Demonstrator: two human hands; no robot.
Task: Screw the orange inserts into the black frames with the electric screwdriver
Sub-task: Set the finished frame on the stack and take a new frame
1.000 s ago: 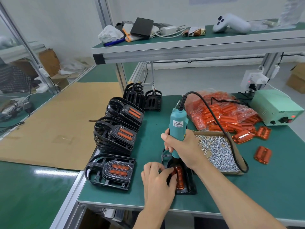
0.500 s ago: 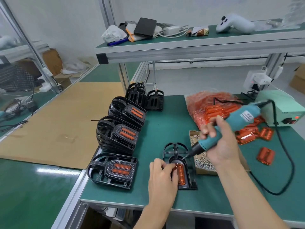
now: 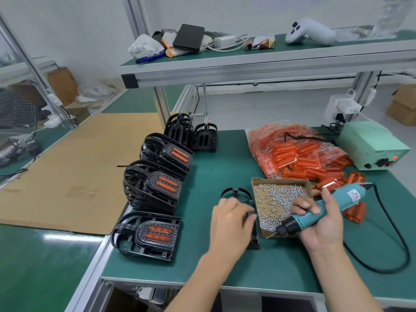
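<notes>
— How far along?
— Several finished frames sit stacked at left. The left hand curls over the black frame; the right hand grips the electric screwdriver over the screw box.
— Left?
— Plenty: a full bag of orange inserts.

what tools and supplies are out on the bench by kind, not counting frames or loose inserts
electric screwdriver: 1
power supply box: 1
box of screws: 1
bag of orange inserts: 1
total: 4
</notes>
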